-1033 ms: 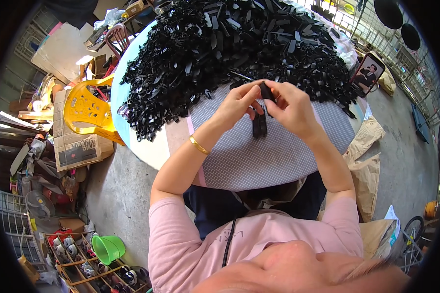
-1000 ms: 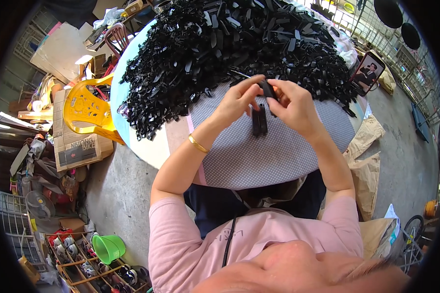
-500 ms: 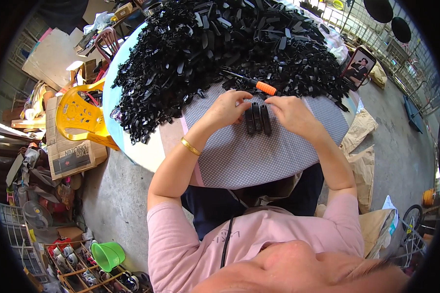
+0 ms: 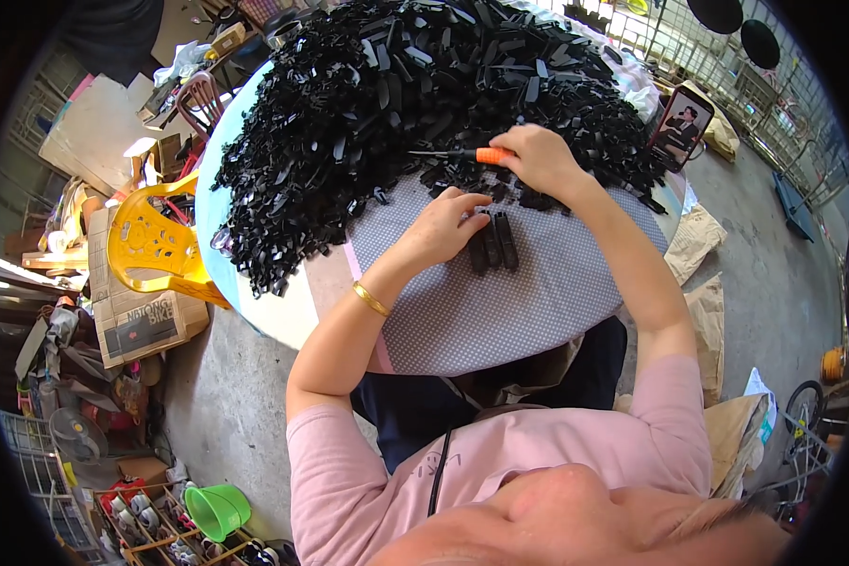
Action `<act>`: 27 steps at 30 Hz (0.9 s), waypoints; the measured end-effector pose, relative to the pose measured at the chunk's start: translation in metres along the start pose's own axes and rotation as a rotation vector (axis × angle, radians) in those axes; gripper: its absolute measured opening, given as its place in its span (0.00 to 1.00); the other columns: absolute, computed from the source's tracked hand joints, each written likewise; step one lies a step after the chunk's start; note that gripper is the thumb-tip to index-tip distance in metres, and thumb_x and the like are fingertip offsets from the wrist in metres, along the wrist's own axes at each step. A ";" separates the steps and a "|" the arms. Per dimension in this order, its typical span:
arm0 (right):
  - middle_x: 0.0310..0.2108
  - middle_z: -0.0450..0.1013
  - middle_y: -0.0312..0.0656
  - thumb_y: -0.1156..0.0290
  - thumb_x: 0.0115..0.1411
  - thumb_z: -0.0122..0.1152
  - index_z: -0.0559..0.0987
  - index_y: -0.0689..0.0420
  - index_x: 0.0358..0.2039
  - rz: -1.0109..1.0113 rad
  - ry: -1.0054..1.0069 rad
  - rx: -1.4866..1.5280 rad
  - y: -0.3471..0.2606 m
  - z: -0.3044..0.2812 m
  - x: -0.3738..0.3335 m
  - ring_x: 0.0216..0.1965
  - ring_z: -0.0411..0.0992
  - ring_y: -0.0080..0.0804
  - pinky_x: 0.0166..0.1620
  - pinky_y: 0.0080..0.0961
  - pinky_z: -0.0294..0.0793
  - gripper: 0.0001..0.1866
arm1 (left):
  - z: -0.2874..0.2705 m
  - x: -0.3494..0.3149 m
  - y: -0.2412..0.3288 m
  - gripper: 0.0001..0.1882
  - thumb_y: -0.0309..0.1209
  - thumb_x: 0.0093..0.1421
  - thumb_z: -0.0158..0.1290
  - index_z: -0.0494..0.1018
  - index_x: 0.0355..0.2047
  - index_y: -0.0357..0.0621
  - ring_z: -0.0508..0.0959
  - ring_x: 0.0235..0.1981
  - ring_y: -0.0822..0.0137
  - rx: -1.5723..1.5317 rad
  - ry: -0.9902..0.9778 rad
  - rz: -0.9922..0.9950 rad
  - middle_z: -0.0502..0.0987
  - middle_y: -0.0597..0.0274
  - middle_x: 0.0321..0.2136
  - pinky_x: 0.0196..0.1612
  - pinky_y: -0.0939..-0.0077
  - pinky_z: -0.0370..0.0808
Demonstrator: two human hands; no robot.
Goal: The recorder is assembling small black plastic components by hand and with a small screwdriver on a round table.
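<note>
Gripping hand: one, the right hand (image 4: 542,162), thumb and fingers closed on the right end of an orange handle.
Screwdriver (image 4: 483,155): one, in that grip, at the near side of the heap; dark shaft running left from the handle. Whether the shaft touches the heap cannot be told.
Left hand (image 4: 439,226): one, fingers bent, thumb and forefinger tips parted, at the far left end of the row. Whether it grips a piece cannot be told.
Black pieces (image 4: 507,242): three, long and narrow, side by side on the cloth, long sides running far to near; nearer than the screwdriver.
Bracelet (image 4: 370,299): one, gold-coloured, on the left wrist.
Heap (image 4: 325,146): one, of black parts too many to count, spread over the far part of the table from left to right.
Dotted cloth (image 4: 538,307): one, grey; room shows between the row and the near edge, and right of the row as far as the right forearm.
Round table (image 4: 288,307): one; near edge curving just before the lap.
Phone (image 4: 681,127): one, propped beyond the heap's right edge.
Yellow chair (image 4: 146,247): one, just left of the table.
Green bucket (image 4: 219,512): one, near left, well apart from the table.
</note>
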State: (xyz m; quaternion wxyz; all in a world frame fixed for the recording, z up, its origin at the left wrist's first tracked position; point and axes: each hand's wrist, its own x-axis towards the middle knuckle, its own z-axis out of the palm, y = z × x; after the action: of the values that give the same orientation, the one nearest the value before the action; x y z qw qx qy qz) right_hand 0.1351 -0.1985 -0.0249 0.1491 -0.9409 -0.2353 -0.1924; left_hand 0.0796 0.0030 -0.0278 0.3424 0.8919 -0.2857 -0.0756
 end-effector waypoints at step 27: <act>0.27 0.72 0.41 0.71 0.48 0.58 0.76 0.56 0.25 0.167 -0.011 -0.198 0.026 0.003 -0.023 0.32 0.73 0.37 0.34 0.31 0.74 0.04 | -0.023 0.079 -0.021 0.12 0.30 0.57 0.50 0.75 0.40 0.40 0.73 0.19 0.78 -0.325 0.069 -0.130 0.75 0.67 0.23 0.21 0.84 0.70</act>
State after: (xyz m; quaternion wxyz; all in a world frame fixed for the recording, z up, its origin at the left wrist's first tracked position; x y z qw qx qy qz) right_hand 0.1306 -0.2281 -0.0423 0.0695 -0.9685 -0.1367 -0.1962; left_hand 0.1620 -0.0159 -0.0192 0.4862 0.8434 -0.1993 -0.1122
